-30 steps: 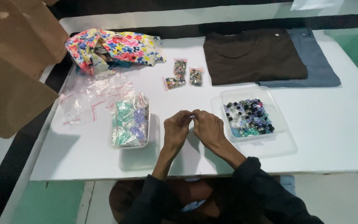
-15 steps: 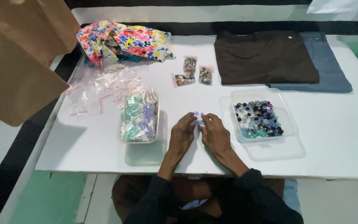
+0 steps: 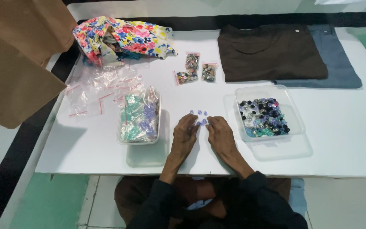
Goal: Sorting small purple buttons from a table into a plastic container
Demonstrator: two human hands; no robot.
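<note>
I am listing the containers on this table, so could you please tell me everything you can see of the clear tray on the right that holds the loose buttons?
The clear tray is a shallow rectangular container, seemingly thin transparent plastic, with rounded corners and a raised rim. It lies flat and open on the white table, just below the folded brown garment. Loose buttons in black, purple, teal and pink cover its left and middle part; the right strip looks bare. The right hand rests beside its left edge, apparently not touching it.
</note>
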